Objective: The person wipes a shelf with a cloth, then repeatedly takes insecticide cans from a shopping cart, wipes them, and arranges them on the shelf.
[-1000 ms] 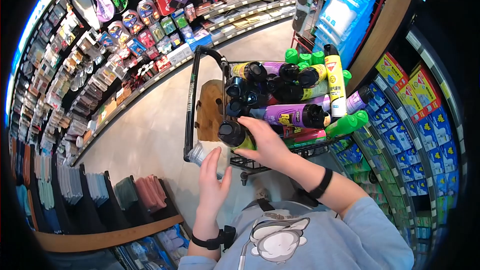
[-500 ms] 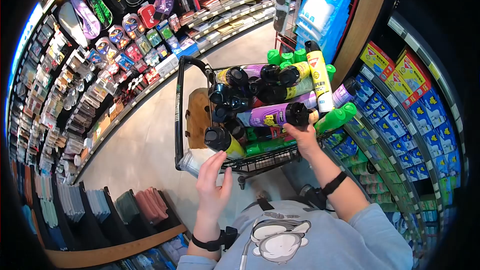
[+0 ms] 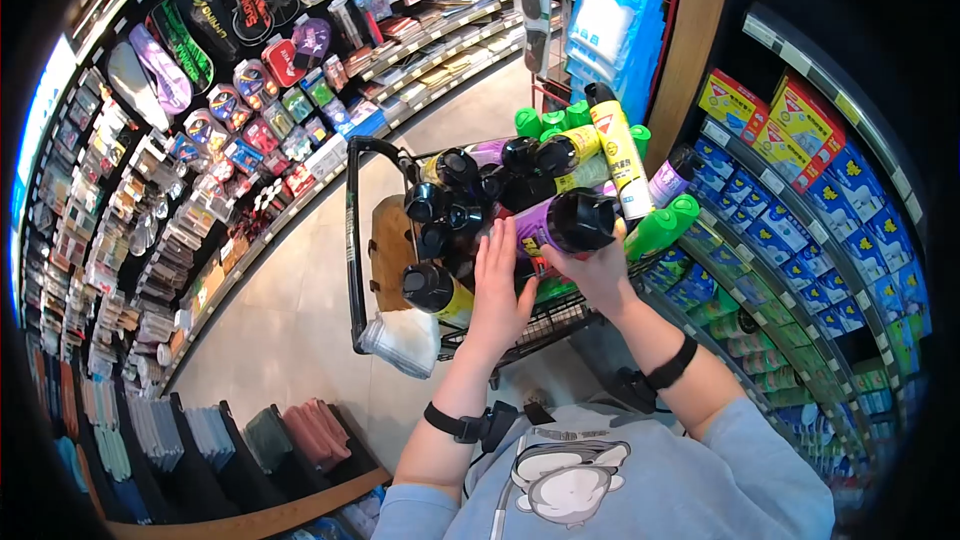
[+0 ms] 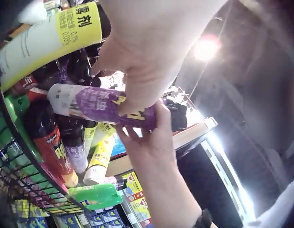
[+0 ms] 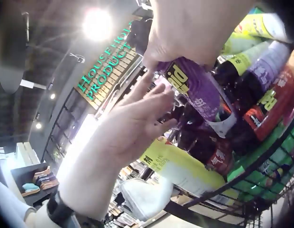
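Observation:
My right hand (image 3: 592, 275) grips a purple Raid spray can (image 3: 535, 225) near its black cap, and the can is tilted over the loaded cart. In the left wrist view the right hand (image 4: 149, 147) curls round the cap end of the can (image 4: 97, 104). My left hand (image 3: 497, 290) is beside the can with straight fingers, and its thumb overlaps the label in the left wrist view. The left fingers (image 5: 154, 97) reach up along the can in the right wrist view. A yellow-green can with a black cap (image 3: 428, 287) lies to the left.
The black wire cart (image 3: 352, 240) holds several spray cans and green-capped bottles. A yellow can (image 3: 620, 155) stands up at its right. A white plastic bag (image 3: 400, 340) hangs at the cart's left corner. Stocked shelves (image 3: 830, 180) curve past on the right, more behind.
My right hand has gone from the yellow-green can to the purple spray can and now grips and tilts it up. The left hand has moved right, to that can.

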Action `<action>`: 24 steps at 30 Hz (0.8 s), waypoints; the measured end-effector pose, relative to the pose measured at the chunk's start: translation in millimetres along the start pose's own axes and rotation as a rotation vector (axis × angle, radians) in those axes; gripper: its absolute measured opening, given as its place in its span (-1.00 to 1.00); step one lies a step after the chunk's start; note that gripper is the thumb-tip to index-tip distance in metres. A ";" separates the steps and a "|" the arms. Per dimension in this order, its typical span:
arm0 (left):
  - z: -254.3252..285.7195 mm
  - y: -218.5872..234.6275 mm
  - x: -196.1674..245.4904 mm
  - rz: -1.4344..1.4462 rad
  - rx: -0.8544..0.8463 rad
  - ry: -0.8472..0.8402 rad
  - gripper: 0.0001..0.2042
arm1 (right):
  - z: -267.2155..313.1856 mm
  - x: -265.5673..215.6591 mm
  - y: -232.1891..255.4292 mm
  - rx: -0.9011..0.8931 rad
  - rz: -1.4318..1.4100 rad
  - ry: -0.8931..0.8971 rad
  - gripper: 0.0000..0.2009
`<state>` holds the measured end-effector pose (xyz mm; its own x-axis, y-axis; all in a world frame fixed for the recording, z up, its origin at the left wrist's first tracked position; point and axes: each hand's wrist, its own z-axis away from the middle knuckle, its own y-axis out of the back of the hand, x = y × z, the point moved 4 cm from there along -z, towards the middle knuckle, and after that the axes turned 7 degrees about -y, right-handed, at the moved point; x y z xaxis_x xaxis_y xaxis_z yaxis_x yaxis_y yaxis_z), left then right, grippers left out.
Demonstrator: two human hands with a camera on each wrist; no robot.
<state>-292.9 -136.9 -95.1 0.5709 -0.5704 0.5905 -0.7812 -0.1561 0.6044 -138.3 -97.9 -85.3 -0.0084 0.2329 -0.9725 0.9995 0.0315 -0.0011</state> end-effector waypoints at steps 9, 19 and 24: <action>-2.9 -5.6 44.4 0.185 -0.064 0.093 0.20 | 20.9 -104.3 87.2 0.079 -0.350 -0.147 -0.52; -17.0 -45.2 91.3 0.841 -0.390 0.243 -0.19 | 41.7 -99.3 130.6 0.211 -0.378 -0.297 -0.34; -26.5 -69.1 112.8 1.014 -0.528 0.339 -0.23 | 60.9 -70.0 137.0 0.194 -0.625 -0.195 -0.27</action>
<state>-167.9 -169.0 -56.1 -0.1469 0.0121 0.9891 -0.7593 0.6395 -0.1206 1.1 -169.1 -31.7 -0.5983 0.0474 -0.7998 0.7962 -0.0762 -0.6002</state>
